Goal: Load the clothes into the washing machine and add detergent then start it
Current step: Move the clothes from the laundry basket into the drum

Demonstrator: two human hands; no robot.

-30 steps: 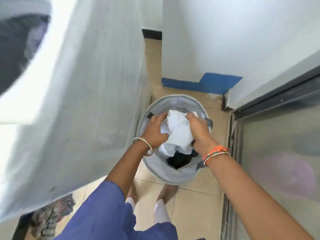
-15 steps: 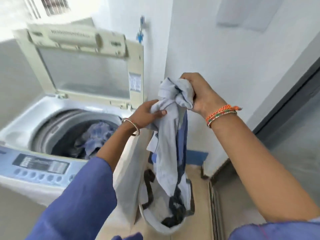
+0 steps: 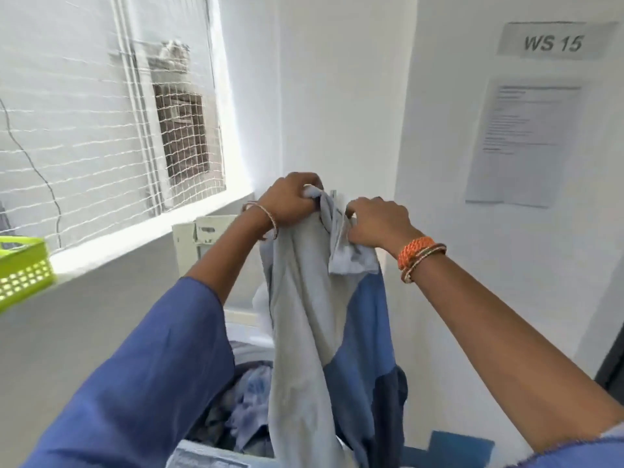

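Both my arms reach forward and up, close together at chest height. My left hand is curled into a fist, knuckles up, gripping cloth; my right hand pinches a fold just beside it, wrist bent downward.

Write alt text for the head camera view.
Both hands, left and right, hold a grey and blue garment up by its top above the open washing machine, where clothes already lie in the drum.

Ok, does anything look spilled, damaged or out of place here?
Nothing stands out. Both hands, left hand and right hand, grip a grey-and-blue garment hanging above clothes already inside the washing machine drum.
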